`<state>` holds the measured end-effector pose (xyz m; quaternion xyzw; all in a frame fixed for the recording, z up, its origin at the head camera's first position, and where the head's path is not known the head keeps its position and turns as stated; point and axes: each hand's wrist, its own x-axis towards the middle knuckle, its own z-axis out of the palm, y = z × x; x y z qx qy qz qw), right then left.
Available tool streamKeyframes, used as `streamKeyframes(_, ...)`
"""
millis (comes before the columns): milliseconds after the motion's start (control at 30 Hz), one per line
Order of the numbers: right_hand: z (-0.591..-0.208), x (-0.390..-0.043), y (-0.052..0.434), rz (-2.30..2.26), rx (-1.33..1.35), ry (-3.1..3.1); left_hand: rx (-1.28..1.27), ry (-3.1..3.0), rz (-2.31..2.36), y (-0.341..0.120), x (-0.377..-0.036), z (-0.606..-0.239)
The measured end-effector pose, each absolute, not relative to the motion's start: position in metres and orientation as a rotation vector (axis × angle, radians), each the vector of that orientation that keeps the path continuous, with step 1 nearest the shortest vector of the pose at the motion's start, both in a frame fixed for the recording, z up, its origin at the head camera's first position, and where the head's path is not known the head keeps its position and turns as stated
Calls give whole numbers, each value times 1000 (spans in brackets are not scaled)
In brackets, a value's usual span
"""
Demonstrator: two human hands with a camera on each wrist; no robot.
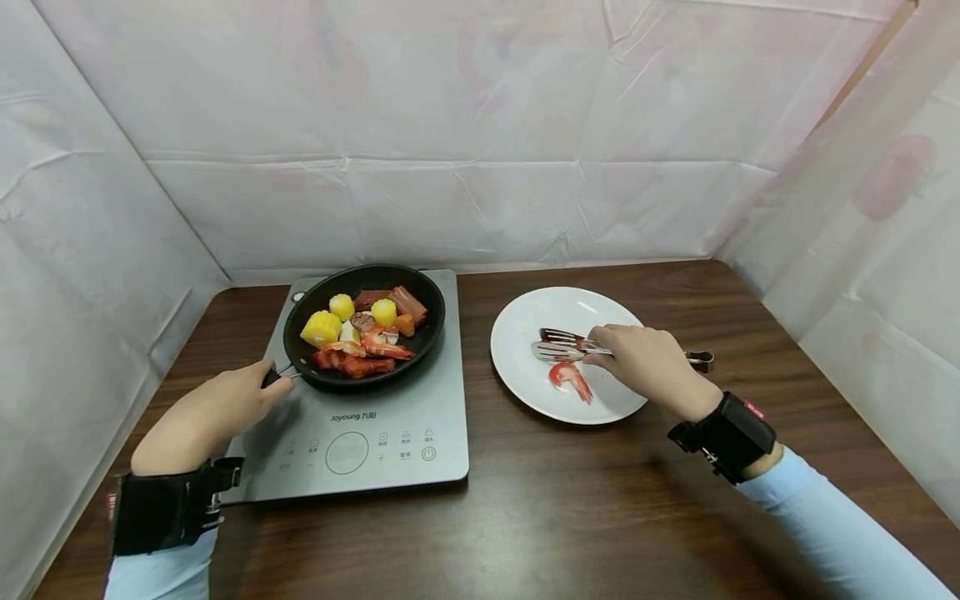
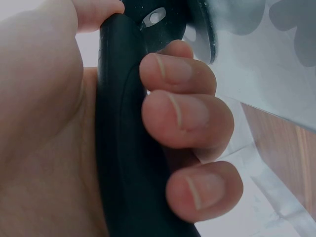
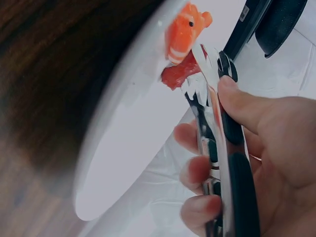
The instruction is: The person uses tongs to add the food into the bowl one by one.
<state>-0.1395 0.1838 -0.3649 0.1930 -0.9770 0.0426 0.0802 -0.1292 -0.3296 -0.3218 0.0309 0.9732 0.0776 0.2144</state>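
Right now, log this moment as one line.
left hand grips pan handle | right hand holds tongs over plate | shrimp on plate

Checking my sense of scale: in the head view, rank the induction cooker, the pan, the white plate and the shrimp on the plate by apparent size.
1. Induction cooker
2. Pan and white plate: look about alike, so no ranking between them
3. Shrimp

Induction cooker (image 1: 390,433): grey, at 9 o'clock on the table.
Table (image 1: 570,508): dark wood.
Backdrop (image 1: 450,125): creased white sheeting from 9 through 12 to 3 o'clock.
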Motion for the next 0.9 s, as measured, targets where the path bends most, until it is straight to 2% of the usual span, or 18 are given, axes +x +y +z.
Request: streamKeyframes(900,-367,-139,186,209,510,-2963,99,2710,230,-330,-128,-322)
